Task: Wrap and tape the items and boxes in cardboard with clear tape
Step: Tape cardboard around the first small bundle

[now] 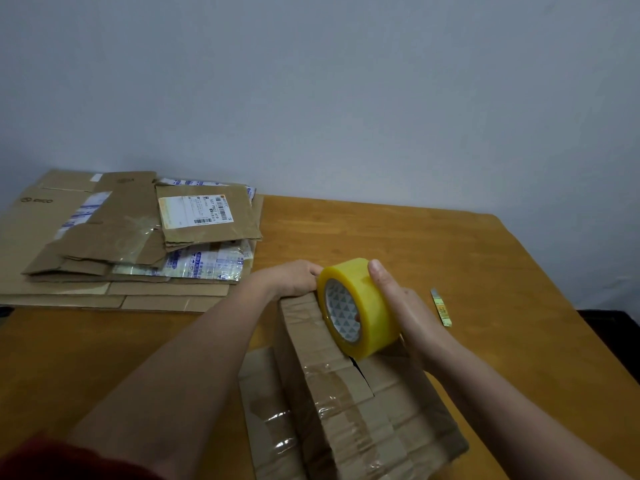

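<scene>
A cardboard-wrapped parcel (pixel 360 407) stands on the wooden table (pixel 398 233) in front of me, with strips of clear tape across it and a gap in its top seam. My right hand (pixel 398 299) grips a yellowish roll of clear tape (pixel 360 306) and holds it against the parcel's top edge. My left hand (pixel 294 278) rests on the far end of the parcel, fingertips touching the roll. A flap of cardboard (pixel 266 403) lies flat to the left of the parcel.
A stack of flattened cardboard boxes (pixel 131 237) with shipping labels lies at the back left of the table. A small cutter blade (pixel 441 308) lies to the right of my hands. A grey wall stands behind. The table's right edge runs diagonally.
</scene>
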